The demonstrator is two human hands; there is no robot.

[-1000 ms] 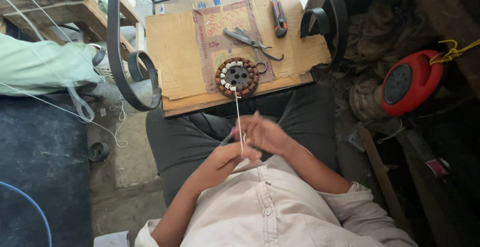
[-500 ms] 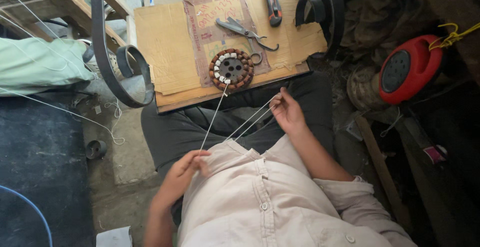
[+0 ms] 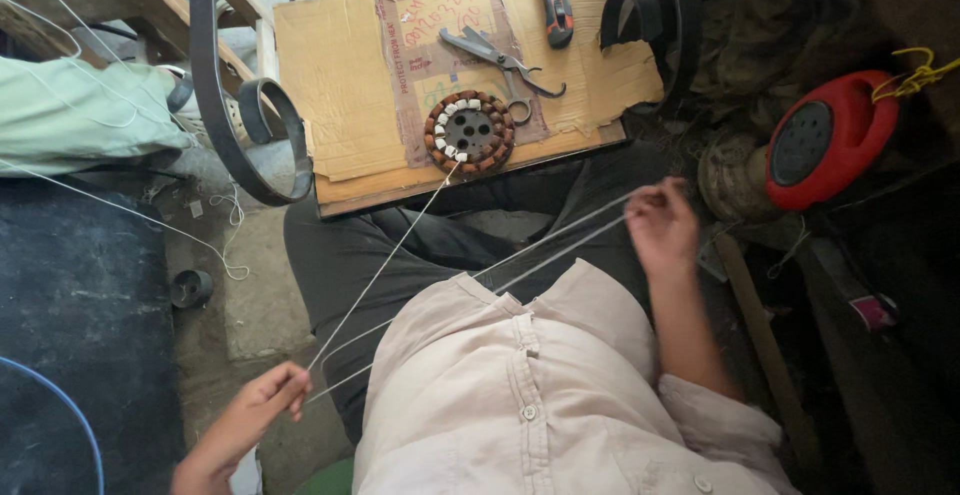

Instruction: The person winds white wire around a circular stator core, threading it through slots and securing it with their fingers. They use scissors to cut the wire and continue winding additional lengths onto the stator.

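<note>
Left hand: we see our left hand low at the left, its grip pinching the white thread between thumb and fingers.
Thread run: from that pinch one strand climbs straight up to the round winding core, and two more strands cross our lap toward the other hand.
Winding core: it lies flat on the cardboard sheet at the near edge of the desk, copper coils around its rim, part of them wrapped in white.
Tools: the scissors lie just beyond the core, touching or nearly touching it; the utility knife lies farther back, well apart.
Right hand: our right hand is raised at the right, its grip pressed together on the far ends of the two strands, holding them taut.
Doing it well: we judge even tension matters most, so both pinches should pull in line with the strand, not sideways, or the core may slide on the cardboard.
Watch for: the strands run close together over the lap; keeping the hands well apart should stop them crossing or snagging on the shirt.
Far right: a red reel sits off the desk, out of play.
</note>
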